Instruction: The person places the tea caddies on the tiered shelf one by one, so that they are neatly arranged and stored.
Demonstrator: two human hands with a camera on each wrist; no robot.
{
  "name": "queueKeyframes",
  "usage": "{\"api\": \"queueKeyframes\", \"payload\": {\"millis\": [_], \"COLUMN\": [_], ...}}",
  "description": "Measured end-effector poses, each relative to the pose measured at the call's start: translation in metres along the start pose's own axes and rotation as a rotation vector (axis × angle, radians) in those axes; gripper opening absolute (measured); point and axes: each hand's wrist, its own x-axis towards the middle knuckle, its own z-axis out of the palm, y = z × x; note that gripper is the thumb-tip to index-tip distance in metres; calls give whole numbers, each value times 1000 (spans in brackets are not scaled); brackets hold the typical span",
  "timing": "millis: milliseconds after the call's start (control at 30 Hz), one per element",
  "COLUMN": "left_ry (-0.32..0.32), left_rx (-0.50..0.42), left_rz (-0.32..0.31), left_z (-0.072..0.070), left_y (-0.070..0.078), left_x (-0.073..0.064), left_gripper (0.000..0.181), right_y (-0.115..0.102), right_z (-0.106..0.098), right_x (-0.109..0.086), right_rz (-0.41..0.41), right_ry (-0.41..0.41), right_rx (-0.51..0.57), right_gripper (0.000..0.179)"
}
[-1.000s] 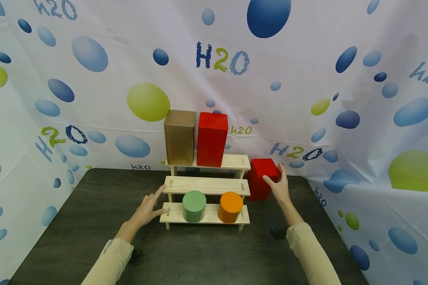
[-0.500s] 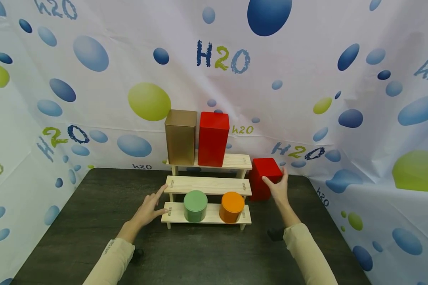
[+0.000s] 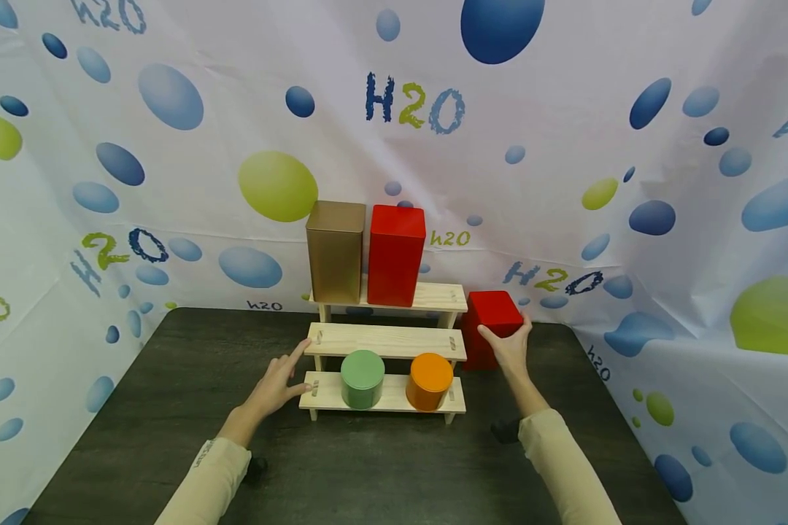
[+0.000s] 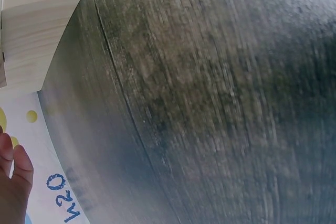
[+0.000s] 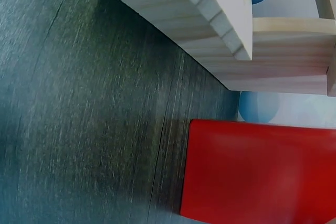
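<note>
A three-tier wooden shelf stand stands in the middle of the dark table. My left hand is at its left end, index fingertip at the middle shelf and thumb at the lowest, fingers spread. To the stand's right, a red box stands upright on the table. My right hand holds its upper part, thumb on the near face and fingers at the right side. In the right wrist view the red box shows beside the wooden stand; the hand is almost wholly out of that view.
On the top shelf stand a gold box and another red box. A green round tin and an orange round tin stand on the lowest shelf. A printed white sheet hangs behind and beside the table.
My right hand has closed in on the red box's upper part, its thumb shifting left along the near face. The left hand stays at the stand; the view has shifted slightly.
</note>
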Motion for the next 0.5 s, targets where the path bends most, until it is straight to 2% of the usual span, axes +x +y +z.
{"api": "queueKeyframes", "payload": {"millis": [200,500], "left_ry": [1,5], "left_rx": [-4,5], "left_rz": [0,-9], "left_z": [0,1], "left_y": [1,1], "left_x": [0,0], "left_gripper": [88,88], "right_y": [1,4], "right_z": [2,-6], "right_x": [1,2], "right_rz": [-40,-35], "right_ry": [34,67], "right_rx": [41,0], "right_gripper": [91,88]}}
